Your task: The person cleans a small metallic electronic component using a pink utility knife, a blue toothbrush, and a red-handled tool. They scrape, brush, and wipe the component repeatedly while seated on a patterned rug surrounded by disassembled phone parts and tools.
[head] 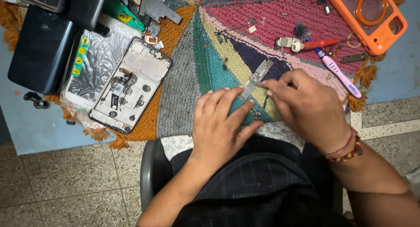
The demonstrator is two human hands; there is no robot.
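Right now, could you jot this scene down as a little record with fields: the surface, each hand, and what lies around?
surface: knitted mat of many colours on a blue table
left hand: flat on the mat, fingertips pressing the circuit board
right hand: fingers pinched at the board's middle, perhaps on a thin tool; too small to tell
left of the hands: opened phone frame, black phone
right of the hands: orange case, pink toothbrush, red tool
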